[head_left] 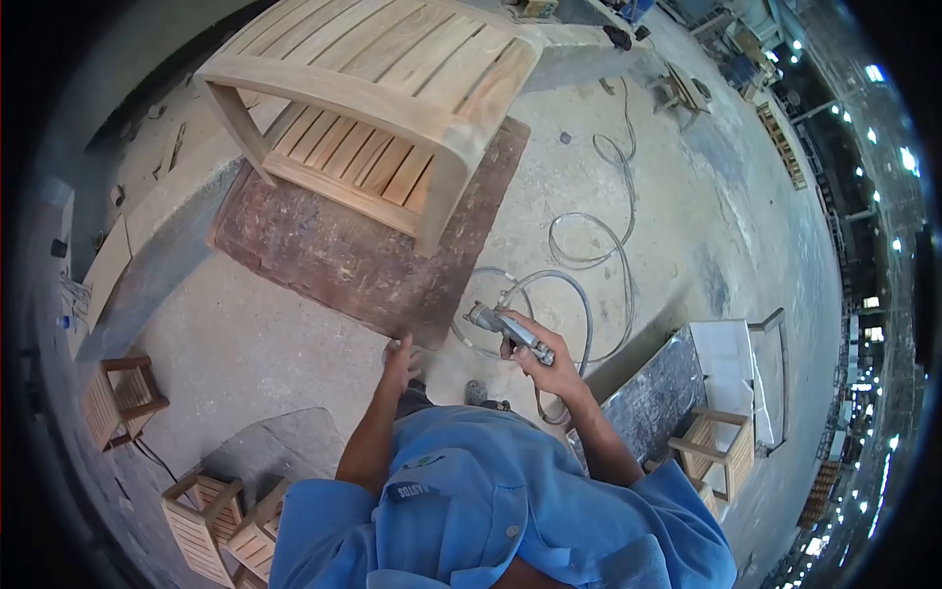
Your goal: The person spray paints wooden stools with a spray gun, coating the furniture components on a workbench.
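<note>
My right hand (549,363) is wrapped round the handle of a metal spray gun (520,337), its nozzle pointing up and left. My left hand (400,365) holds nothing; its fingers are apart, close to the near edge of a stained brown board (324,255). On that board stands a slatted wooden table (383,54) with a lower slatted shelf (348,152). A hose (587,304) lies in loops on the floor beside my right hand.
Small slatted wooden pieces stand at the left (123,402), lower left (201,520) and right, where one stool (714,447) is beside a dark panel (653,393). A low concrete ledge (177,221) runs along the left. A small wooden bench (682,93) stands farther back.
</note>
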Motion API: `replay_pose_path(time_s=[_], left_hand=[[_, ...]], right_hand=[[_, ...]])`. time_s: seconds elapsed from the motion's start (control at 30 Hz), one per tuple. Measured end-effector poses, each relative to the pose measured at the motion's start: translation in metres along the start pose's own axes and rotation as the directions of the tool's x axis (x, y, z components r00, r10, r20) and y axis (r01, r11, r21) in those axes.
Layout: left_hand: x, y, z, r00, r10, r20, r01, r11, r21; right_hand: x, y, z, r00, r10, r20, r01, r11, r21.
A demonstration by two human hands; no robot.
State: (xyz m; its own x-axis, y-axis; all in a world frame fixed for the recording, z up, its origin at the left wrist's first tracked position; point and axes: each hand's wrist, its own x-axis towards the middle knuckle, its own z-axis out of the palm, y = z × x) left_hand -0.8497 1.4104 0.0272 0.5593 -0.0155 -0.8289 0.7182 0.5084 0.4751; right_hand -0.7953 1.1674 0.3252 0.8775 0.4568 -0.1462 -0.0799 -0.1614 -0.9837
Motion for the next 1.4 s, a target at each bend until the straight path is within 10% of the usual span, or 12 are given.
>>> replay_pose_path(time_s=[0.33, 0.63, 0.93, 1.13, 1.4], left_hand=[[-0.007, -0.018, -0.017, 0.942, 0.072, -0.329, -0.061, 0.997, 0.041], [-0.056, -0.046, -0.007, 0.927, 0.163, -0.338, -0.146, 0.986, 0.077], [-0.034, -0.330, -0.128, 0.798, 0.419, -0.434, -0.171, 0.847, 0.503], [-0.205, -0.453, -0.067, 0.680, -0.197, -0.706, 0.300, 0.954, 0.023], [-0.192, -0.381, -0.104, 0.700, -0.193, -0.688, 0.185, 0.979, -0.086]], right_hand=[[-0.078, -0.028, -0.063, 0.897, -0.436, -0.073, 0.440, 0.896, 0.060], [-0.100, -0.058, -0.092, 0.605, -0.795, -0.042, 0.778, 0.602, -0.180], [-0.096, 0.088, -0.083, 0.874, -0.485, 0.006, 0.461, 0.826, -0.324], [-0.093, 0.142, -0.070, 0.968, -0.249, 0.022, 0.236, 0.882, -0.409], [-0.081, 0.001, -0.052, 0.778, -0.622, -0.084, 0.592, 0.772, -0.234]])
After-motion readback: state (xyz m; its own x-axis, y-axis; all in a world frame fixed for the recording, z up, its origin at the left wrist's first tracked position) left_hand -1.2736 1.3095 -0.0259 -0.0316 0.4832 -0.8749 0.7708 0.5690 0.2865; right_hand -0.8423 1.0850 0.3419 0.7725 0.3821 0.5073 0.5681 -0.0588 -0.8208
